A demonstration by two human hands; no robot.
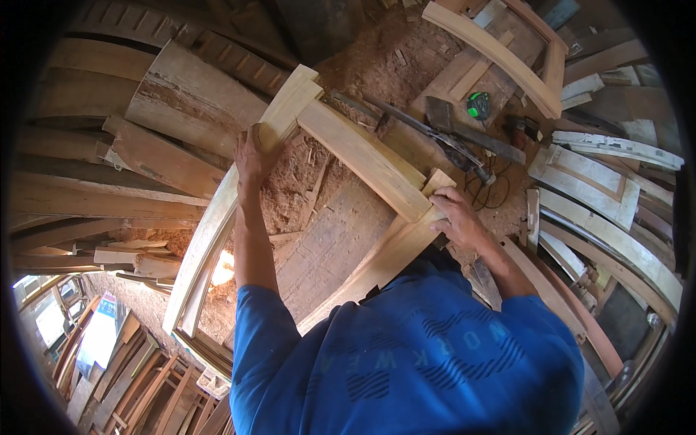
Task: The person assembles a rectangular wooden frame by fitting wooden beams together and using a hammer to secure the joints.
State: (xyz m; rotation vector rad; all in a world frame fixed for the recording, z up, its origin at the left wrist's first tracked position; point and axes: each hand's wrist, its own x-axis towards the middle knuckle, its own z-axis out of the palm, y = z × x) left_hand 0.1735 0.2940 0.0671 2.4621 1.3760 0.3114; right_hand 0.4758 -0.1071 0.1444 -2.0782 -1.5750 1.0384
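A pale wooden frame lies tilted across my front, and both of my hands are on it. My left hand (251, 156) wraps round its long left side piece (203, 250), a little below the upper corner. A crosspiece (366, 161) runs from that corner down to the right side piece (388, 257). Close to this second joint, my right hand (458, 217) grips the end of the right side piece with bent fingers. The lower part of the right side piece disappears behind my blue shirt.
Beyond the frame lie a long metal bar tool (435, 134), a dark flat board (487, 140) and a green tape measure (478, 106). Another wooden frame (500, 64) rests at the far right. Planks (174, 156) are stacked at left; sawdust (373, 54) covers the ground.
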